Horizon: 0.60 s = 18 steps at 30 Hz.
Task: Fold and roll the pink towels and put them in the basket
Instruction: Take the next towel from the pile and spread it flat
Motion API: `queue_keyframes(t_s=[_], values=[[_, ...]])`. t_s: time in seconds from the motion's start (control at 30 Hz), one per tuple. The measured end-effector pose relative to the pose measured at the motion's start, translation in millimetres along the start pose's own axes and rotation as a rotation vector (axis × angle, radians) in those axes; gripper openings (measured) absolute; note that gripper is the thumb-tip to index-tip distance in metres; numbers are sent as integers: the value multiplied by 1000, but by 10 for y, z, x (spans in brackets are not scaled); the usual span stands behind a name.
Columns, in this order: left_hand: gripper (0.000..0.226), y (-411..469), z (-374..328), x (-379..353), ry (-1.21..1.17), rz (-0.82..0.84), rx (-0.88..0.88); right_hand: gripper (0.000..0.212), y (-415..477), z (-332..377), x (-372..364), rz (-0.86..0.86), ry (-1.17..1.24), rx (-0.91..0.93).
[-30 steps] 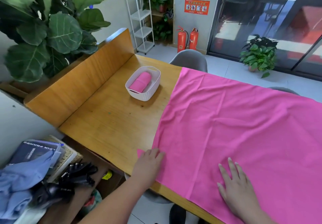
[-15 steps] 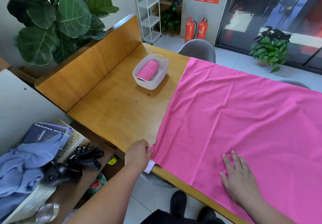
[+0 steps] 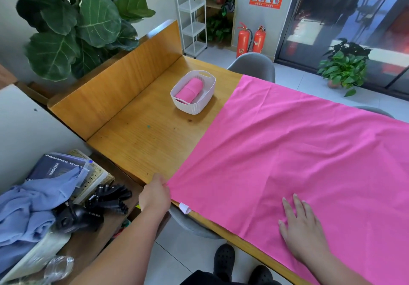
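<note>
On the wooden table (image 3: 141,143), left hand (image 3: 155,196) pinches the spread pink cloth towel's (image 3: 298,151) corner; right hand (image 3: 303,229) lies flat, fingers splayed.

so the big pink cloth towel (image 3: 298,151) lies spread over the right side of the long wooden table (image 3: 143,143); white ribbed plastic basket (image 3: 195,108) sits left of it, further back; rolled pink towel (image 3: 190,91) inside
</note>
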<state>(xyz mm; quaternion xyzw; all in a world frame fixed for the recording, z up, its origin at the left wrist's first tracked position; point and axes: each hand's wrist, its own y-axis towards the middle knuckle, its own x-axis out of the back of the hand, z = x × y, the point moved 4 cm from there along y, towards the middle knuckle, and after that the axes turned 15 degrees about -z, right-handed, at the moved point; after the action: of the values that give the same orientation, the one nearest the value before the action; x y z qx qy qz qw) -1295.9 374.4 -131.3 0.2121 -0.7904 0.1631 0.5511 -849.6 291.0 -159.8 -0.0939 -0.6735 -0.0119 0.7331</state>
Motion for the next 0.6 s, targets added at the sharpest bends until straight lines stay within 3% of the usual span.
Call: queue_keyframes(t_s=[0.1,0.23,0.3,0.4,0.47,0.6], values=[[10,-2,-1,45,-10,-135,-32,74,-7,-6,12,-11,1,-6],[27,-90,55,18,178,-158,-69,76,-35,26,66,-3,-21,9],[33,-197,-47,-36,183,-170,-232,77,-98,24,92,14,-20,21],[55,-487,-203,-295,225,22,-563,80,-274,-8,93,13,-3,72],[62,-573,-199,-384,306,115,-524,84,-411,-60,85,32,12,139],[60,-550,-294,-284,375,83,-419,83,-748,-379,172,80,3,169]])
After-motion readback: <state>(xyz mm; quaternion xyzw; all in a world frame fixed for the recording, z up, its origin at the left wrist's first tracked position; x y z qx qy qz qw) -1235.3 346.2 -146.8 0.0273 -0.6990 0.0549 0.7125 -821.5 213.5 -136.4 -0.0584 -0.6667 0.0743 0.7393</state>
